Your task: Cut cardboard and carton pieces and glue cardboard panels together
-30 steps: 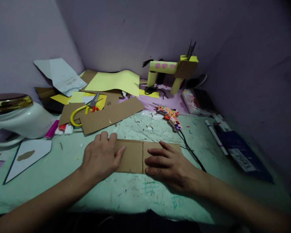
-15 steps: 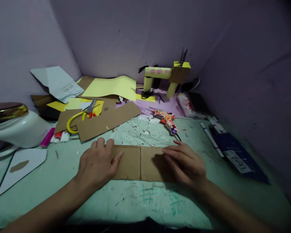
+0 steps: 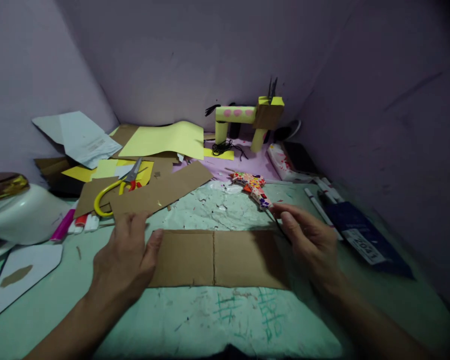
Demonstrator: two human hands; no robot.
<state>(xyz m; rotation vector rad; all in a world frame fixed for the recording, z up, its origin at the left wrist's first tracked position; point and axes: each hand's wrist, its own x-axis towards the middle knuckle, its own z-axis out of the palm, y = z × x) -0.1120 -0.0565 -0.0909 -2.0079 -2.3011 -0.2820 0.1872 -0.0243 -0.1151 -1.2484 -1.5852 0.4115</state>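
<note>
A creased brown cardboard strip (image 3: 187,260) lies flat on the table before me, its fold running across the middle. My left hand (image 3: 123,257) is at its left end, thumb on or beside the edge and fingers spread. My right hand (image 3: 311,242) is off the strip at its upper right, thumb and fingers apart. Its fingertips are by the handle end of a flower-patterned glue gun (image 3: 253,187) and its dark cord; whether they touch is unclear. The glue gun lies on the table beyond the strip.
Yellow-handled scissors (image 3: 112,192) and a loose cardboard piece (image 3: 165,190) lie at left, near a white mug-like object (image 3: 26,217). A yellow paper animal figure (image 3: 236,115) stands at the back. Markers (image 3: 320,210) and a dark blue packet (image 3: 360,235) are at right.
My right hand has left the cardboard and moved right toward the glue gun's handle end. My left hand has shifted left to the strip's end. The view has moved slightly.
</note>
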